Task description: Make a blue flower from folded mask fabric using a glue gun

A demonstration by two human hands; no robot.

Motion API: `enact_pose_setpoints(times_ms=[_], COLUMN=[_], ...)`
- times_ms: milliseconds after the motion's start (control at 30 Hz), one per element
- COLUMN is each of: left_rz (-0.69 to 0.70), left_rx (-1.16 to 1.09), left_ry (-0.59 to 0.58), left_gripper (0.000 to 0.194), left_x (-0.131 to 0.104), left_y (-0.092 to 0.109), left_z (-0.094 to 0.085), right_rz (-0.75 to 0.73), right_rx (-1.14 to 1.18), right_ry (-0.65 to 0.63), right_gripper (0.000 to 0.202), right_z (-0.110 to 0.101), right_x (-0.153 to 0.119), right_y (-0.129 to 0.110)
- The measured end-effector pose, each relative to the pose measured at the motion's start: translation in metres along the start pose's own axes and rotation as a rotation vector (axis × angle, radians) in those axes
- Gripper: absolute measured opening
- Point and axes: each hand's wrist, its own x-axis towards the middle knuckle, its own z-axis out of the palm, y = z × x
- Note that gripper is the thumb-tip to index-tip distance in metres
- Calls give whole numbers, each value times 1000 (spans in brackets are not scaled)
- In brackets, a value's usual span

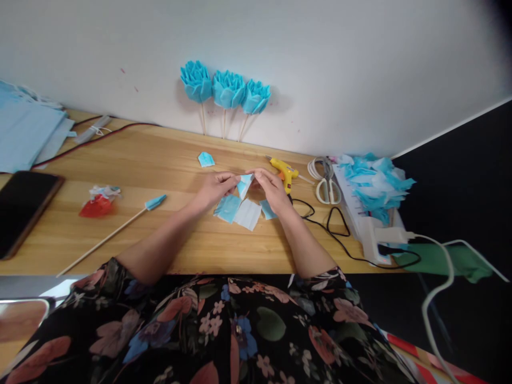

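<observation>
Between my two hands is a small blue and white fabric piece (245, 185), partly folded to a point at its lower end. My left hand (218, 188) pinches its left edge, and my right hand (271, 189) grips its upper right corner. Just below lie a blue fabric square (228, 208), a white one (248, 214) and another blue one (268, 209), partly covered by my right hand. Beyond my left hand rests a folded blue petal (206, 159). A wooden stick (106, 240) with a blue wrapped tip (156, 202) lies to the left.
Three blue fabric flowers (229, 89) on sticks lean against the wall. Right of my hands are a yellow glue gun (283, 169) with its cord, scissors (328, 191), blue scraps (376, 181) and a white power strip (374, 240). A phone (26, 210) and blue sheets (28, 125) lie left.
</observation>
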Motion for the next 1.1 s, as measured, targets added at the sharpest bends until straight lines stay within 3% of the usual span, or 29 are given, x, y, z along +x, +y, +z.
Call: enact_pose_setpoints(times_ms=[200, 733, 1100], left_rz=[5, 100, 166], left_rx=[6, 104, 106], left_ry=[20, 39, 107], left_gripper=[39, 38, 34], left_x=[1, 2, 1], left_y=[-2, -6, -7], left_z=[1, 2, 5], right_rz=[53, 80, 92], right_rx=[-102, -110, -54], right_ry=[-85, -115, -139], right_gripper=[51, 36, 40], right_z=[1, 4, 5], right_x=[1, 0, -2], right_y=[1, -1, -2])
